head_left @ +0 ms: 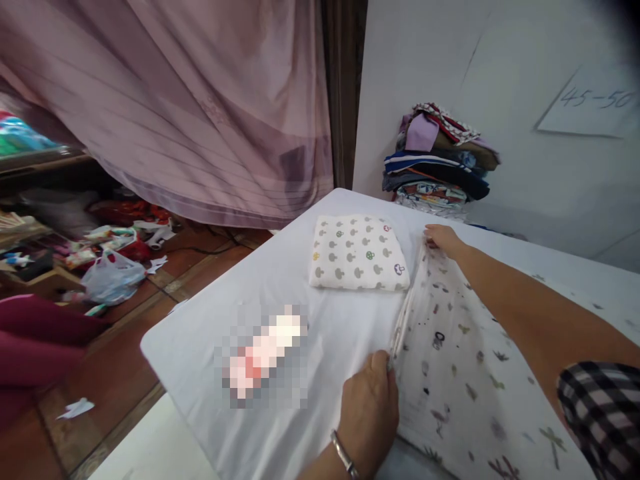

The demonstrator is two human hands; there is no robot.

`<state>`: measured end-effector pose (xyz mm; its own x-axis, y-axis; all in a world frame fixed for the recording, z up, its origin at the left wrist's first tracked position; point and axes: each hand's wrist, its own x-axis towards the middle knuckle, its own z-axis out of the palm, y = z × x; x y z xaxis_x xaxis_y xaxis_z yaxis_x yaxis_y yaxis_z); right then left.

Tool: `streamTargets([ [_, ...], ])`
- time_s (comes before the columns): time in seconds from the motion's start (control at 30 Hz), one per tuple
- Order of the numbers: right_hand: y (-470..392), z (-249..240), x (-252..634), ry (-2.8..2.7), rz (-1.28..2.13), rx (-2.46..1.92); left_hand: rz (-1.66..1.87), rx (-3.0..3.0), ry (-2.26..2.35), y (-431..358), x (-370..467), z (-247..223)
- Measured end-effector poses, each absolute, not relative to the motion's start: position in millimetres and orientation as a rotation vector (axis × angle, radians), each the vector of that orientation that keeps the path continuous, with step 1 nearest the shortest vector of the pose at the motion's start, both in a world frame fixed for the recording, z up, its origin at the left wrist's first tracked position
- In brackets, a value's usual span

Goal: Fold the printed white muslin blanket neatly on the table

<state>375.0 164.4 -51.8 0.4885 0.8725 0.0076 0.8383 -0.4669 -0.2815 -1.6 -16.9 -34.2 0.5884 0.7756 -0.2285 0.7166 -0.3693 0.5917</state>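
Observation:
A thin white cloth point(450, 373) printed with palm trees and small figures spreads over the right part of the white-covered table. My left hand point(370, 407), with a silver bangle at the wrist, pinches its near left corner. At the far corner of the same edge my right hand point(440, 240) grips the fabric, the arm reaching in from the right. Between the two hands the edge is drawn taut and slightly raised. Just left of my right hand lies a folded white cloth point(357, 253) with a mushroom print.
A pixelated item point(265, 357) lies on the white table cover point(200, 333). Folded clothes point(440, 160) are stacked by the wall under a paper marked "45-50" point(590, 100). A pink curtain point(225, 100) hangs behind. Plastic bags point(114, 277) and clutter cover the floor at left.

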Motion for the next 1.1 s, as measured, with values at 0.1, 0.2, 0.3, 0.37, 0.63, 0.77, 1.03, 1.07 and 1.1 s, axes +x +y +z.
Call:
streamTargets([
  [0.1, 135, -53, 364, -1.389, 0.172, -2.464, 0.080, 2.185, 1.213, -16, -2, -33],
  [0.2, 104, -61, 345, -1.443, 0.123, -2.425, 0.079, 2.210, 1.225, -16, -1, -34],
  [0.3, 88, -71, 327, -1.597, 0.136, -2.379, 0.099, 2.243, 1.230, -15, -1, -35],
  [0.37, 85, -73, 319, -1.662, 0.163, -2.375, 0.103, 2.269, 1.224, -15, -1, -35],
  [0.63, 51, -68, 265, -1.709, 0.142, -2.419, 0.157, 2.380, 1.206, -13, -1, -42],
  [0.77, 29, -71, 227, -1.786, 0.145, -2.392, 0.146, 2.410, 1.210, -11, 2, -45],
  [1.03, -12, -59, 160, -1.832, 0.155, -2.308, 0.213, 2.410, 1.243, -8, 2, -48],
  [1.07, -21, -59, 150, -1.839, 0.174, -2.289, 0.227, 2.408, 1.250, -8, 2, -47],
  [1.1, -30, -60, 142, -1.842, 0.201, -2.268, 0.241, 2.405, 1.258, -8, 2, -47],
])
